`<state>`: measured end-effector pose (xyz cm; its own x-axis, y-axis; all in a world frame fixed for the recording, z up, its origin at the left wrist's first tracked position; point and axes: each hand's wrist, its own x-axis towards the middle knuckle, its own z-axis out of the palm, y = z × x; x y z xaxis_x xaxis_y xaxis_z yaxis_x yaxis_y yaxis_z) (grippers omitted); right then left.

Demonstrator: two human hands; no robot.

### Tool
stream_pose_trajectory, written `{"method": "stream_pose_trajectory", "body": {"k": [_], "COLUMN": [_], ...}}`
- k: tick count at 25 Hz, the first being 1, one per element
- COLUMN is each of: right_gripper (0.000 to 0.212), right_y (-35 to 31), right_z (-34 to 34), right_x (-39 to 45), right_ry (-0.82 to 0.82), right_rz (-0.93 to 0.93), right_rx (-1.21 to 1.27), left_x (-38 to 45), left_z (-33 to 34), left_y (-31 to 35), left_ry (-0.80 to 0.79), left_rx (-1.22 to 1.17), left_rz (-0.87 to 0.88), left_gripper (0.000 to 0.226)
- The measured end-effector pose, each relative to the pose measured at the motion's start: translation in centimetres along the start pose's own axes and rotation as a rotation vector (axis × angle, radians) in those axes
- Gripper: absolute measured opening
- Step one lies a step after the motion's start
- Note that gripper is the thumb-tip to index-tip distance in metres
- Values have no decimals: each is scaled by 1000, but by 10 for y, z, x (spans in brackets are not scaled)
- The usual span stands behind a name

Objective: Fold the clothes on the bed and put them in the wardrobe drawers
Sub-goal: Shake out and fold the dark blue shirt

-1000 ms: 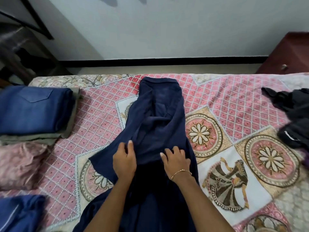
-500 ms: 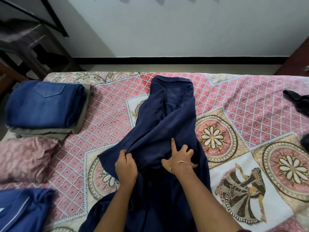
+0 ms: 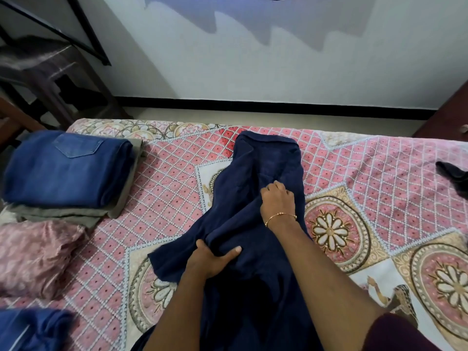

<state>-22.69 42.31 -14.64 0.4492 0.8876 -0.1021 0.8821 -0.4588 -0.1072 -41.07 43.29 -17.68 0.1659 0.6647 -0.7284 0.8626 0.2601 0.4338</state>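
Head view, one scene. Navy garment (image 3: 253,287): long dark-blue cloth laid lengthwise down the middle of the bed (image 3: 177,178), its far end squared off, its near part running out under the forearms at the bottom edge. Left hand (image 3: 211,260): fingers curled under a raised fold of the navy cloth, thumb laid across the top of it, gripping that fold. Right hand (image 3: 277,198): farther up the garment, beyond the left hand's fingers, knuckles up, fingertips bent down and tucked into the cloth, bunching a crease; a thin gold bangle (image 3: 279,217) sits at the wrist. Folded jeans (image 3: 65,171): blue denim, back pocket up, well to the left of both hands, stacked on a folded olive-grey garment (image 3: 76,215). Pink patterned garment (image 3: 35,257): just nearer than that stack, loosely folded. Blue cloth (image 3: 33,328): blurred, at the lower left corner. Black garment (image 3: 454,178): crumpled, at the right edge, well apart from the right hand's fingers. Bedcover: pink lattice with floral medallions.
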Motion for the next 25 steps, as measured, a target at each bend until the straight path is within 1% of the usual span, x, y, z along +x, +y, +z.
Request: {"method": "stream_pose_trajectory", "body": {"k": [1, 3, 6, 9, 12, 14, 15, 16, 18, 19, 20, 21, 22, 24, 25], "right_gripper": [35, 34, 31, 46, 42, 42, 42, 41, 39, 39, 39, 38, 38, 35, 33], "right_y": [7, 16, 26, 39, 48, 52, 55, 61, 77, 85, 91, 95, 97, 97, 97], "right_z": [-2, -2, 0, 2, -4, -11, -16, -21, -24, -24, -21, -17, -11, 2, 9], "right_x": [9, 24, 42, 57, 70, 80, 84, 87, 91, 92, 93, 93, 92, 92, 92], "right_ry": [-35, -52, -116, -166, -207, -255, -259, -252, -217, -196, -182, -170, -160, -140, -127], "right_rz": [-10, -42, -71, -16, 14, 15, 31, 63, 163, 216, 257, 277, 279, 280, 290], "right_rx": [-64, -156, -165, -192, -293, -306, -286, -260, -216, -204, -199, -192, -178, -136, -122], "left_x": [3, 7, 14, 19, 21, 19, 14, 7, -9, -13, -11, -3, 7, 22, 29], "left_z": [-1, -1, 2, 6, 5, 3, 5, 8, 15, 18, 21, 21, 21, 15, 13], "left_y": [3, 7, 12, 11, 12, 13, 11, 9, 8, 11, 14, 16, 17, 17, 14], "left_ry": [-23, -35, -10, 9, -13, 5, 66, 182, 430, 498, 527, 544, 540, 483, 461], "left_rx": [24, 93, 200, 264, 275, 273, 288, 308, 367, 378, 365, 301, 161, -175, -285], "left_rz": [-11, -19, -37, -53, -57, -69, -55, -20, 128, 227, 322, 394, 421, 395, 388], "left_gripper": [122, 124, 129, 132, 133, 132, 128, 118, 83, 65, 49, 39, 34, 38, 42]}}
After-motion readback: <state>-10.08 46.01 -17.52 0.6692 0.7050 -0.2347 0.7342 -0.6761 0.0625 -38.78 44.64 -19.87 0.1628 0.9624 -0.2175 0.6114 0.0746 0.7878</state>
